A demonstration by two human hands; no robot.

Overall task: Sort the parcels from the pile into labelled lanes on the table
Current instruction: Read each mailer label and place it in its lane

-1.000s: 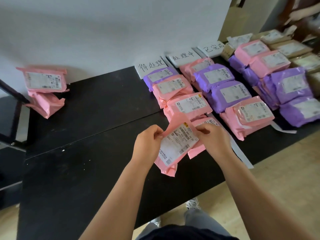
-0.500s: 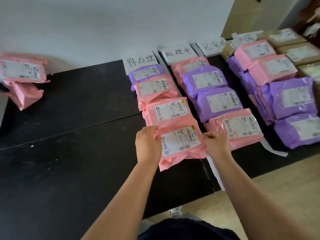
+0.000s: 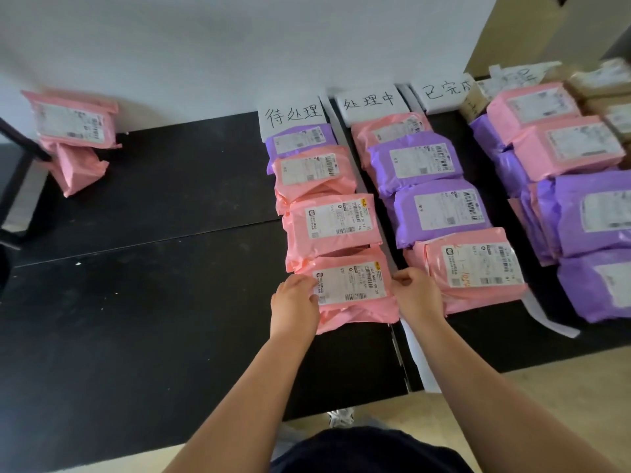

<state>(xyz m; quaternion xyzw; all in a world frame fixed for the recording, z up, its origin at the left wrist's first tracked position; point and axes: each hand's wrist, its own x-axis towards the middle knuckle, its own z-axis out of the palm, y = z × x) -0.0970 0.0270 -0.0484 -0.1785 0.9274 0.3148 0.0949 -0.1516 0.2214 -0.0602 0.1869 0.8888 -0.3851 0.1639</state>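
Open passage: bare table (image 3: pixel 153 319) is seen between pink pile (image 3: pixel 73 138) and parcel rows (image 3: pixel 327 216).
Obstruction: rows are packed closely side by side.

The pink parcel (image 3: pixel 355 295) is crinkled, faintly glossy plastic film with a paper label. The black table (image 3: pixel 143 302) looks matt and scuffed.

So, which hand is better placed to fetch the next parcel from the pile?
Probably left. The pile lies far left, nearest the left hand; the right hand would cross the body. Both hold the pink parcel.
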